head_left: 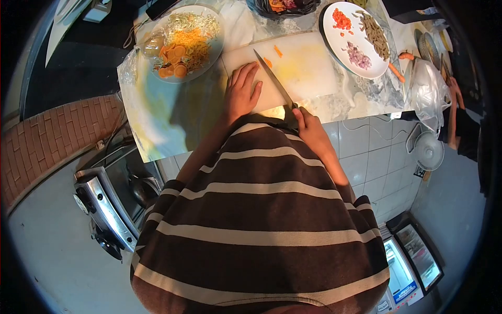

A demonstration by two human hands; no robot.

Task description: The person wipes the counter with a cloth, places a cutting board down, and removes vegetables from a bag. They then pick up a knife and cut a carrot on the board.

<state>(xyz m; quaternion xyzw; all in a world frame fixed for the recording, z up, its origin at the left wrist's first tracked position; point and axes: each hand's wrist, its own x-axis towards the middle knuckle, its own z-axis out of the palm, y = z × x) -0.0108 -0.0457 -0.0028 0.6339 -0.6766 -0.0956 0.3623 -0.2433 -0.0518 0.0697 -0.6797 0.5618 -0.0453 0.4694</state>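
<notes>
A long steel-bladed knife [273, 79] is clamped in the right hand [308, 123]; the left hand [240, 94] is laid flat, fingers apart, on the white cutting board [303, 68].

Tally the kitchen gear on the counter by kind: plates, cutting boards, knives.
Plates: 2
Cutting board: 1
Knife: 1
Total: 4

text: none legible | labels: panels on floor appliances [413, 261] too small to read | numbers: none
</notes>
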